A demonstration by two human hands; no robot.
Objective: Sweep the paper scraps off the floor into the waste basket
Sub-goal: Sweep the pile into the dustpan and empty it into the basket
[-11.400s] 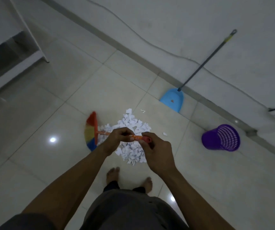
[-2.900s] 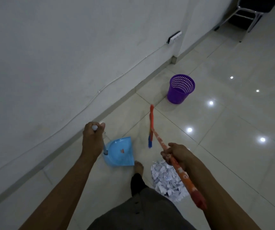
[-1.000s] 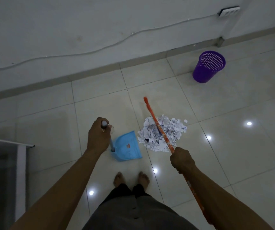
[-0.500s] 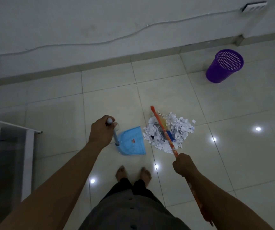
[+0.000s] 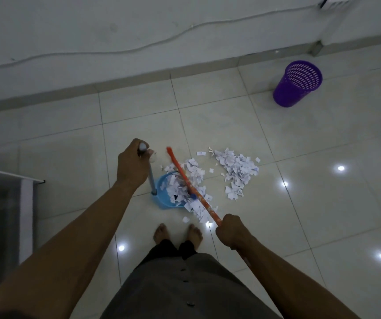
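Left hand [image 5: 132,164] clenched round top of dustpan handle [image 5: 151,178], which stands upright w/ blue dustpan [image 5: 162,199] on floor [image 5: 323,203], some paper scraps [image 5: 236,171] already in pan. Broom [image 5: 191,187] stick runs diagonally across pan. Right hand [image 5: 229,231] fist-tight on broom stick, lower end. Rest of scraps piled on tiles right of pan. Purple waste basket [image 5: 296,85] upright, well apart, far right nr wall.

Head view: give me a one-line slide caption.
Left hand steadies the blue dustpan while right hand sweeps paper scraps in with the orange broom; purple basket waits.
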